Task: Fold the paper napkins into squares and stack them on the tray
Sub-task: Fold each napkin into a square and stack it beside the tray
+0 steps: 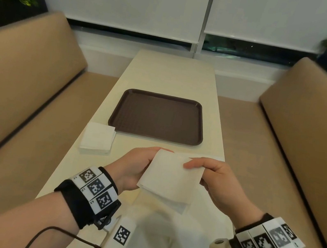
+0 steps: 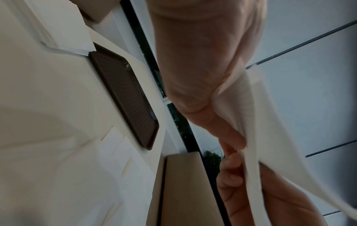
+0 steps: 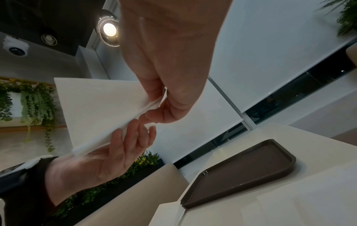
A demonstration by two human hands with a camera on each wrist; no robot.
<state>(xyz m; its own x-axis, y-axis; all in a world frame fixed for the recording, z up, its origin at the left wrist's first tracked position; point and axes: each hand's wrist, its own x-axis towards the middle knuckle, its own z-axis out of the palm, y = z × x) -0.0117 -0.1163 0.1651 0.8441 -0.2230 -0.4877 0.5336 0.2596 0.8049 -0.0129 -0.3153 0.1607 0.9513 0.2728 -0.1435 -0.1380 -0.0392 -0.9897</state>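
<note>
The held napkin hides the left hand fingers; its lower flap is blurred

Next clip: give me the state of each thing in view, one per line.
napkin: folded, held off the table between both hands
left hand: holds the napkin's left edge
right hand: pinches its right edge
tray: nothing on it
napkin stack: on table, at the tray's near-left corner
</note>
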